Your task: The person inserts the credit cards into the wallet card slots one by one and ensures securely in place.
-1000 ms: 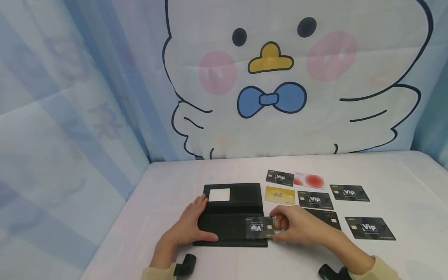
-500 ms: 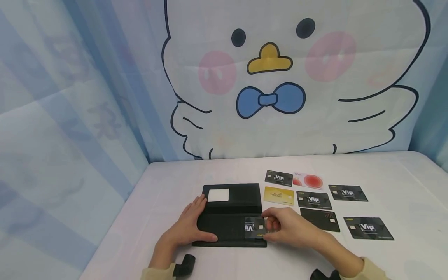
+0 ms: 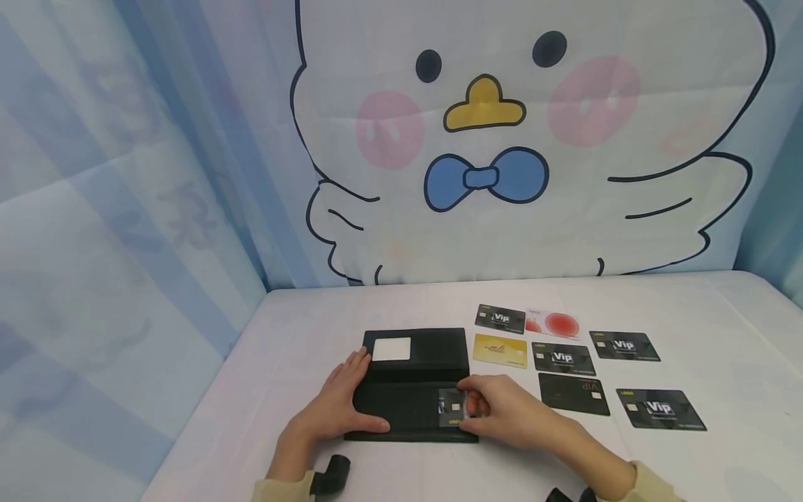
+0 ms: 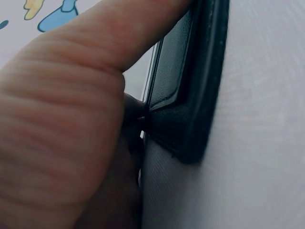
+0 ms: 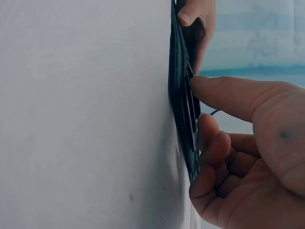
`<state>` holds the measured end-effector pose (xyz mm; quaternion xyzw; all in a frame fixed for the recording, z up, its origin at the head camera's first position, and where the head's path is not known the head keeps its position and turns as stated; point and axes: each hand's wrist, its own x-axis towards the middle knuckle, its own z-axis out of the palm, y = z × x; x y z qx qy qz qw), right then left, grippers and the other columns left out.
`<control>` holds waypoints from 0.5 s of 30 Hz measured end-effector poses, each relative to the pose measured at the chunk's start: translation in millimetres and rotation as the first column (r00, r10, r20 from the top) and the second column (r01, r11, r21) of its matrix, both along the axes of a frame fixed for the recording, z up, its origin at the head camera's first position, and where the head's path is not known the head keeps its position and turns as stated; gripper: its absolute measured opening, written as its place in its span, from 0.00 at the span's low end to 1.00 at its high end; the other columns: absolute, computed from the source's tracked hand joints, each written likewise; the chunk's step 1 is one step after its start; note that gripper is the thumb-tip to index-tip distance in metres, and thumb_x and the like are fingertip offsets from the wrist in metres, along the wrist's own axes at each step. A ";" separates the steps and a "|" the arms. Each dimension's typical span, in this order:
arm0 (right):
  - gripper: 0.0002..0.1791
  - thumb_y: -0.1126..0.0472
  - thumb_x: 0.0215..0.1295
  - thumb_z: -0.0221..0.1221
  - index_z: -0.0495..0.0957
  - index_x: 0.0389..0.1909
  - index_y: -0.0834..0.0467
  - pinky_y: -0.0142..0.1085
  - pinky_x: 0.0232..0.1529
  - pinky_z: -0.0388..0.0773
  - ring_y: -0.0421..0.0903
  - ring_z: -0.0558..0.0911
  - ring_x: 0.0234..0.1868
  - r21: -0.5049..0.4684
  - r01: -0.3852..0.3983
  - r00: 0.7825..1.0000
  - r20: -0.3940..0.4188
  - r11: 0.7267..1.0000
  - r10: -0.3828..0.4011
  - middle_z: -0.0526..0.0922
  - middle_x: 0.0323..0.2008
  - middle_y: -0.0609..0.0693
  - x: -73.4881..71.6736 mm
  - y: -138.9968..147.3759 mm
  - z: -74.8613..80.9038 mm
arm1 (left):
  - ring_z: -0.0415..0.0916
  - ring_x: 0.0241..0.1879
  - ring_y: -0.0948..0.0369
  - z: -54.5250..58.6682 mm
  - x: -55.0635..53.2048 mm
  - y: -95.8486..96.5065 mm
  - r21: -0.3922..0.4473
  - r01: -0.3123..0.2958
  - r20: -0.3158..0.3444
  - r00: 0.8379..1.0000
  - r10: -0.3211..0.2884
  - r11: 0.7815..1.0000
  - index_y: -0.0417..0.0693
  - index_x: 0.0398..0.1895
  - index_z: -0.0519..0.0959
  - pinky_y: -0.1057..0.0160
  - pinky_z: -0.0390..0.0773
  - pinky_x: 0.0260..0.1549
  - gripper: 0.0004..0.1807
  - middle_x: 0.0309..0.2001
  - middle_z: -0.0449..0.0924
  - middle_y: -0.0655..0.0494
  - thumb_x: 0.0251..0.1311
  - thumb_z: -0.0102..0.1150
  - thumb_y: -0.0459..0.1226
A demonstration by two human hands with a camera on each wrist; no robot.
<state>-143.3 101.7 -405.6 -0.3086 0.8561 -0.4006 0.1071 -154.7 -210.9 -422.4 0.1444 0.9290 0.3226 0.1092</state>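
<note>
Head view: noting cream cuffs [image 3: 284,489] nearest, with a black wrist piece [image 3: 331,475] sitting just ahead of the left one. Resting left hand [image 3: 339,406] on the left side of an open black wallet [image 3: 401,404], stretching the fingers along its edge, laying the thumb on the lower panel, clenching nothing. Pinching a chip card [image 3: 450,411] with right hand [image 3: 511,413] at the wallet's right side, setting thumb and index finger near the two corners of the card's right edge, curling the remaining fingers. Seeing only the chip end of that card, losing its left part within the lower panel. In the right wrist view, viewing the wallet edge-on, touching it with the thumb, not telling card from layers.

Looking right of the wallet: finding a large Vip card [image 3: 661,409] nearest and well apart, then a dark card [image 3: 574,394] reading upside down, near the right hand. Farther back, spotting a middle Vip card [image 3: 564,358], a gold card [image 3: 500,350] just beside the wallet, an outer Vip card [image 3: 624,346]. Level with these, noting a white rectangle [image 3: 392,349] on the upper panel. Farthest on the white tabletop [image 3: 219,432], seeing a red-circle card [image 3: 562,325] beside a small Vip card [image 3: 500,319]. Beyond, facing a cartoon-bird backdrop [image 3: 401,237].
</note>
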 end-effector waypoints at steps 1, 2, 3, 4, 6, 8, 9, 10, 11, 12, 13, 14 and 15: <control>0.28 0.61 0.59 0.72 0.76 0.55 0.72 0.30 0.29 0.73 0.35 0.73 0.27 0.000 -0.001 1.000 -0.001 1.000 0.001 0.75 0.26 0.39 0.4 -0.9 0.0 | 0.36 0.79 0.48 0.2 0.3 -0.1 0.002 0.000 0.000 1.000 0.000 1.000 0.36 0.79 0.52 0.45 0.37 0.75 0.67 0.80 0.43 0.44 0.42 0.80 0.57; 0.27 0.61 0.59 0.71 0.76 0.55 0.72 0.30 0.29 0.73 0.35 0.73 0.26 0.000 -0.001 1.000 -0.001 1.000 0.001 0.75 0.26 0.39 0.6 -1.8 0.0 | 0.36 0.79 0.48 0.3 0.4 -0.1 0.000 0.000 0.000 1.000 0.000 1.000 0.36 0.79 0.52 0.45 0.36 0.75 0.67 0.80 0.43 0.44 0.42 0.80 0.57; 0.27 0.61 0.59 0.71 0.76 0.55 0.72 0.30 0.29 0.73 0.35 0.73 0.26 0.001 -0.001 1.000 -0.004 1.000 0.001 0.75 0.25 0.39 0.7 -2.9 0.1 | 0.36 0.79 0.48 0.5 0.6 -0.2 -0.001 0.000 0.001 1.000 0.000 1.000 0.37 0.79 0.52 0.45 0.36 0.75 0.67 0.81 0.43 0.44 0.43 0.80 0.57; 0.27 0.61 0.60 0.71 0.76 0.55 0.72 0.30 0.29 0.73 0.34 0.72 0.26 0.002 -0.001 1.000 -0.006 1.000 0.001 0.74 0.25 0.39 0.8 -3.9 0.0 | 0.36 0.79 0.48 0.6 0.7 -0.1 -0.002 0.002 -0.001 1.000 -0.002 1.000 0.36 0.79 0.52 0.45 0.36 0.75 0.67 0.81 0.43 0.44 0.43 0.80 0.57; 0.26 0.61 0.60 0.71 0.76 0.54 0.72 0.31 0.29 0.73 0.34 0.72 0.25 0.006 0.000 1.000 -0.006 1.000 0.000 0.74 0.24 0.39 0.8 -5.8 -0.1 | 0.36 0.79 0.48 0.4 0.7 -0.2 0.001 0.006 -0.004 1.000 -0.006 1.000 0.36 0.79 0.51 0.45 0.37 0.75 0.67 0.81 0.43 0.44 0.43 0.80 0.57; 0.26 0.61 0.59 0.71 0.77 0.54 0.72 0.31 0.29 0.72 0.34 0.72 0.25 0.013 0.002 1.000 -0.010 1.000 -0.002 0.74 0.24 0.38 0.9 -7.5 -0.2 | 0.36 0.79 0.48 -0.3 0.5 -0.3 0.001 0.010 -0.007 1.000 -0.010 1.000 0.36 0.79 0.51 0.45 0.37 0.75 0.67 0.80 0.43 0.44 0.43 0.80 0.56; 0.26 0.61 0.59 0.71 0.77 0.53 0.72 0.31 0.29 0.72 0.34 0.72 0.25 0.017 0.003 1.000 -0.014 1.000 -0.003 0.73 0.23 0.38 1.0 -8.1 -0.3 | 0.36 0.79 0.48 -0.3 0.5 -0.3 0.002 0.011 -0.007 1.000 -0.011 1.000 0.36 0.79 0.51 0.45 0.37 0.75 0.67 0.80 0.43 0.44 0.43 0.80 0.57; 0.26 0.61 0.59 0.71 0.77 0.54 0.72 0.31 0.29 0.71 0.34 0.71 0.24 0.020 0.005 1.000 -0.014 1.000 -0.005 0.73 0.23 0.38 1.1 -8.6 -0.4 | 0.36 0.79 0.48 -0.4 0.5 -0.3 0.002 0.011 -0.008 1.000 -0.011 1.000 0.36 0.79 0.51 0.45 0.37 0.75 0.67 0.80 0.43 0.44 0.43 0.80 0.57; 0.26 0.61 0.59 0.71 0.77 0.54 0.72 0.31 0.28 0.71 0.34 0.71 0.24 0.022 0.006 1.000 -0.012 1.000 -0.006 0.73 0.23 0.38 1.2 -9.2 -0.4 | 0.36 0.79 0.48 -0.5 0.6 -0.3 0.002 0.010 -0.007 1.000 -0.010 1.000 0.36 0.79 0.51 0.45 0.37 0.75 0.67 0.81 0.43 0.44 0.43 0.80 0.57; 0.26 0.61 0.59 0.71 0.77 0.54 0.72 0.31 0.28 0.71 0.34 0.71 0.24 0.025 0.007 1.000 -0.014 1.000 -0.007 0.73 0.23 0.38 1.3 -9.8 -0.5 | 0.36 0.79 0.48 -0.6 0.5 -0.4 0.001 0.010 -0.007 1.000 -0.010 1.000 0.36 0.79 0.51 0.45 0.37 0.75 0.67 0.80 0.43 0.44 0.43 0.80 0.57; 0.26 0.61 0.59 0.71 0.77 0.54 0.72 0.31 0.28 0.70 0.34 0.71 0.24 0.029 0.008 1.000 -0.017 1.000 -0.008 0.73 0.23 0.39 1.3 -10.5 -0.5 | 0.36 0.79 0.48 -0.6 0.5 -0.5 0.001 0.009 -0.007 1.000 -0.009 1.000 0.36 0.79 0.51 0.45 0.37 0.75 0.67 0.80 0.43 0.44 0.43 0.80 0.57; 0.26 0.61 0.59 0.71 0.77 0.54 0.72 0.31 0.27 0.70 0.34 0.71 0.24 0.031 0.009 1.000 -0.016 0.999 -0.009 0.72 0.22 0.39 1.3 -11.1 -0.5 | 0.36 0.79 0.48 -0.6 0.5 -0.6 0.001 0.009 -0.008 1.000 -0.009 1.000 0.36 0.79 0.51 0.45 0.37 0.75 0.67 0.80 0.43 0.44 0.43 0.79 0.57; 0.27 0.61 0.60 0.71 0.76 0.55 0.72 0.31 0.26 0.69 0.35 0.71 0.24 0.034 0.009 1.000 -0.013 0.999 -0.009 0.72 0.22 0.39 1.2 -11.8 -0.6 | 0.36 0.79 0.48 -0.6 0.5 -0.7 0.002 0.009 -0.008 1.000 -0.009 1.000 0.36 0.79 0.51 0.45 0.37 0.75 0.67 0.81 0.43 0.44 0.43 0.79 0.57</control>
